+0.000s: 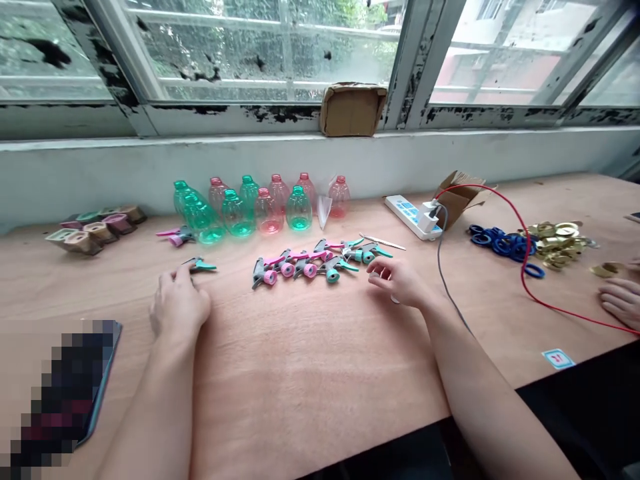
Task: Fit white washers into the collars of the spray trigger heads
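Observation:
My left hand (179,307) rests on the plywood table (280,360), its fingertips pinching the base of a teal-and-grey trigger sprayer head (201,266). My right hand (397,281) hovers with curled fingers just right of a loose group of grey trigger sprayer heads (310,263) with pink or teal parts, and it holds nothing I can see. Behind them stand several clear plastic bottles (270,208), tinted green or pink, without sprayer heads. A pink trigger sprayer head (175,235) lies beyond my left hand.
A power strip (413,217) with plugged-in cables sits near a cardboard piece (460,197). To the right lie blue rings (500,243) and brass-coloured rings (557,243). A co-worker's hand (623,303) rests at the right edge. A window sill (200,140) runs behind the table.

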Available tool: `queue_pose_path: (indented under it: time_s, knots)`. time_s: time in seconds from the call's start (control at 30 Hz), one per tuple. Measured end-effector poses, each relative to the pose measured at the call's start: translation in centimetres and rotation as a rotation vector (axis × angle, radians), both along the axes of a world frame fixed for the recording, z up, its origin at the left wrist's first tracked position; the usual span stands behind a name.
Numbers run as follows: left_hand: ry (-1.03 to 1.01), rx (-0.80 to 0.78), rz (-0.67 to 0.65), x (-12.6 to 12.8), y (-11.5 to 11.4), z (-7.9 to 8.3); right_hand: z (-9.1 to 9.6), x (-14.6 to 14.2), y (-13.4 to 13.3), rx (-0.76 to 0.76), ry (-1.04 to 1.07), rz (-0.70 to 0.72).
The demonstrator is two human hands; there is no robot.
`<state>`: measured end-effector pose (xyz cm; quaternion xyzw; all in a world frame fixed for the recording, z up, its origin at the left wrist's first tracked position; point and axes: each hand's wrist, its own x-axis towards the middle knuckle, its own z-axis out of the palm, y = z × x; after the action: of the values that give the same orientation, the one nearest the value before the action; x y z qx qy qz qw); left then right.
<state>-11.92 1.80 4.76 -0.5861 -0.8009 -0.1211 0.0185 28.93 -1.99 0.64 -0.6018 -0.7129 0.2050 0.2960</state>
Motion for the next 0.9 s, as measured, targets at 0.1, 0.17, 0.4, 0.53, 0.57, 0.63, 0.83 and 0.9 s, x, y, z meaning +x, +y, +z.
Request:
queue_pose_path:
  time_s: [0.1, 0.17, 0.4, 0.53, 0.57, 0.63, 0.83, 0.9]
  knots:
    - [-0.006, 0.011, 0.024, -0.7, 0.3, -0.3, -0.3, -0.5, 0.1, 0.066, 0.016, 0.051]
    - [0.006, -0.017, 0.018, -1.1, 0.6, -0.6, -0.4, -0.7, 0.0, 0.097, 0.029, 0.046]
    - [0.028, -0.007, 0.034, -1.5, 0.8, -1.0, 0.0, -1.9, -0.5, 0.193, 0.137, 0.029]
    - [-0.016, 0.164, -0.021, -1.6, 0.8, -1.5, -0.3, -2.2, -0.4, 0.183, 0.141, 0.046]
    - [-0.028, 0.233, -0.049, -1.6, 0.7, -1.6, -0.4, -2.2, -0.4, 0.181, 0.143, 0.051]
    - [-0.042, 0.390, -0.124, -1.3, 0.6, -1.6, -0.7, -2.2, -0.4, 0.180, 0.147, 0.057]
    - [-0.016, 0.703, -0.335, 0.8, 0.0, -1.0, -1.1, -2.7, -0.5, 0.174, 0.183, 0.038]
    - [-0.015, 0.713, -0.359, 1.3, -0.1, -0.9, -1.2, -2.9, -0.5, 0.167, 0.175, 0.056]
